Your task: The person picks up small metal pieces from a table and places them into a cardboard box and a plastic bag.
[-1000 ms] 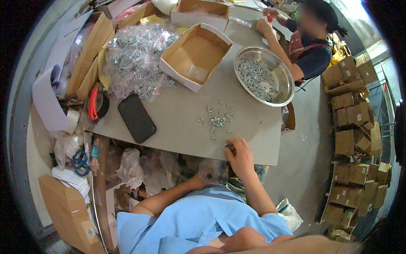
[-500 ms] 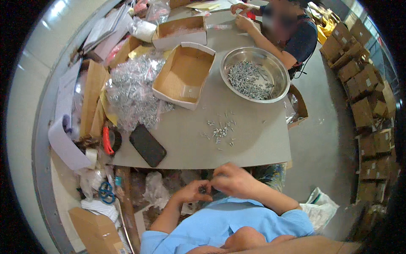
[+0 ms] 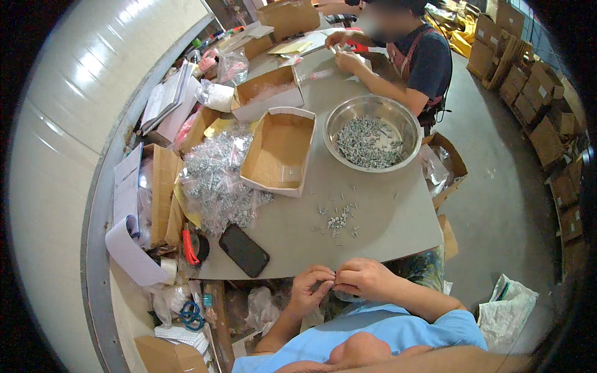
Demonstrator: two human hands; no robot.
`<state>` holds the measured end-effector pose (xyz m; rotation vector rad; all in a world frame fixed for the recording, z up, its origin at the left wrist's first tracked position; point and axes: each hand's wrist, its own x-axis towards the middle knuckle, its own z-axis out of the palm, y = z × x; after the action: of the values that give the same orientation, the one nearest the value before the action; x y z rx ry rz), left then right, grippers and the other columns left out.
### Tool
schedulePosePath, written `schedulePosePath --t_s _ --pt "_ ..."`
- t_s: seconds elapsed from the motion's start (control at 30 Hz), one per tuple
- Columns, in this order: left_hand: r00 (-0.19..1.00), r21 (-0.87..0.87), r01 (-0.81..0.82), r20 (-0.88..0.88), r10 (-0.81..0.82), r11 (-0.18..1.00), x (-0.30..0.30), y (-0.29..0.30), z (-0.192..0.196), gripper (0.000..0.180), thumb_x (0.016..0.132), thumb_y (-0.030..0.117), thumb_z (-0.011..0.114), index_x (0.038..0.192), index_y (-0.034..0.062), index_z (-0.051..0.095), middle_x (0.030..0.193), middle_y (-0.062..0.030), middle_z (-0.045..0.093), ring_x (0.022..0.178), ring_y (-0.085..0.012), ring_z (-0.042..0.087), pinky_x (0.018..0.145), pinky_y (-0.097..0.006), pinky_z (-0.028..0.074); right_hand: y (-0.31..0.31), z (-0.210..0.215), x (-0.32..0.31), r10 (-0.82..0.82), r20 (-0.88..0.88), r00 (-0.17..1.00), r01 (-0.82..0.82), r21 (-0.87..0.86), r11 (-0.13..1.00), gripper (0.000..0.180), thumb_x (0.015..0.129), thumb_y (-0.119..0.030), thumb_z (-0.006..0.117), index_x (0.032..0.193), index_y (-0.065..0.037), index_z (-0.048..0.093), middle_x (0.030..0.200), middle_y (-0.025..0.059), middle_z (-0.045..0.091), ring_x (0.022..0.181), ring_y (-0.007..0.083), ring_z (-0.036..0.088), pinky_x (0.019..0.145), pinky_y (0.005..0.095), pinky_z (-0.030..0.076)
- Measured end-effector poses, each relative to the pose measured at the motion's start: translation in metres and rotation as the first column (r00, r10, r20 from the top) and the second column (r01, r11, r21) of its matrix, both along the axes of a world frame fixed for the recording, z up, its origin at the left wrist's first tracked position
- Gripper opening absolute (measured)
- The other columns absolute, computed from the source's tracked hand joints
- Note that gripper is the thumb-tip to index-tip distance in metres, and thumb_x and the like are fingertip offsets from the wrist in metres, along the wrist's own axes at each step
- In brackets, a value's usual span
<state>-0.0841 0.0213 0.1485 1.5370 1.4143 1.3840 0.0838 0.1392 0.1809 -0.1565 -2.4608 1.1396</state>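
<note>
Just off the table's front edge, my left hand [image 3: 313, 289] and my right hand [image 3: 365, 279] meet with fingers pinched together. Something small and dark shows between the fingertips, too little of it visible to name. On the grey table [image 3: 379, 214] beyond my hands lies a loose scatter of small screws [image 3: 337, 221]. Farther back, a wide steel bowl [image 3: 403, 118] holds many more screws [image 3: 367, 142]. To its left sits an open, shallow cardboard box [image 3: 277, 149], with a small clear bag on its bottom.
Clear bags of screws [image 3: 224, 177] are heaped left of the box, near a black phone [image 3: 244, 250]. A red-and-black tape dispenser [image 3: 191, 247] and blue-handled scissors [image 3: 191, 316] lie farther left. Across the table a co-worker [image 3: 429, 62] handles something small. Cartons [image 3: 542, 87] line the right side.
My head view has shifted, so the table sits lower and farther right. My hands have come together; the left hand's dark, shiny content is now mostly covered by fingers.
</note>
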Motion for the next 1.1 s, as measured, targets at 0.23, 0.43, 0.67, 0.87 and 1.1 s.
schedulePosePath --t_s 0.23,0.43,0.67,0.87,1.1 --pt "0.987 -0.027 -0.106 -0.127 0.101 0.994 0.004 0.004 0.001 0.013 0.082 0.013 0.063 0.079 0.0004 0.061 0.079 -0.0105 0.061 0.075 -0.0225 0.059 0.068 -0.032 0.047 -0.001 -0.007 0.001 -0.141 0.009 0.990 0.141 -0.044 0.989 0.015 0.077 -0.014 0.063 0.085 -0.006 0.054 0.083 0.0115 0.055 0.079 0.0334 0.054 0.066 0.0425 0.045" --pt "0.986 -0.078 -0.084 -0.152 0.071 0.993 -0.002 0.008 0.013 0.018 0.084 0.017 0.063 0.079 -0.0003 0.060 0.077 -0.0094 0.061 0.073 -0.0194 0.057 0.065 -0.030 0.046 0.001 -0.013 -0.006 -0.120 -0.121 0.985 0.126 0.043 0.991 0.017 0.073 -0.010 0.064 0.084 -0.006 0.052 0.082 0.0130 0.052 0.079 0.0344 0.050 0.065 0.0420 0.043" --pt "0.786 0.255 -0.514 -0.244 0.569 0.819 -0.081 0.033 0.059 0.011 0.084 0.011 0.060 0.078 0.0022 0.057 0.069 -0.0023 0.053 0.062 -0.0087 0.046 0.057 -0.023 0.039 0.027 -0.030 0.014 -0.338 -0.063 0.939 0.336 -0.041 0.941 0.016 0.071 -0.005 0.064 0.082 -0.005 0.054 0.083 0.0117 0.054 0.081 0.0320 0.053 0.069 0.0387 0.044" --pt "0.605 0.382 -0.608 -0.345 0.718 0.696 -0.134 0.107 0.104 0.011 0.083 0.010 0.061 0.082 -0.0011 0.059 0.077 -0.0081 0.058 0.070 -0.0160 0.055 0.063 -0.027 0.044 0.043 -0.049 0.028 -0.653 -0.029 0.757 0.636 -0.200 0.745 0.009 0.073 -0.008 0.064 0.079 -0.005 0.057 0.082 0.0120 0.057 0.079 0.0320 0.056 0.067 0.0390 0.046" --pt "0.384 -0.148 -0.451 -0.923 0.042 0.880 -0.194 0.229 0.010 0.020 0.070 0.018 0.067 0.083 0.0028 0.065 0.092 -0.0192 0.061 0.091 -0.0330 0.059 0.081 -0.040 0.046 0.048 -0.058 0.036 -0.655 -0.100 0.749 0.646 -0.110 0.755 0.012 0.070 -0.005 0.065 0.078 -0.005 0.057 0.081 0.0114 0.057 0.076 0.0302 0.057 0.064 0.0376 0.047"
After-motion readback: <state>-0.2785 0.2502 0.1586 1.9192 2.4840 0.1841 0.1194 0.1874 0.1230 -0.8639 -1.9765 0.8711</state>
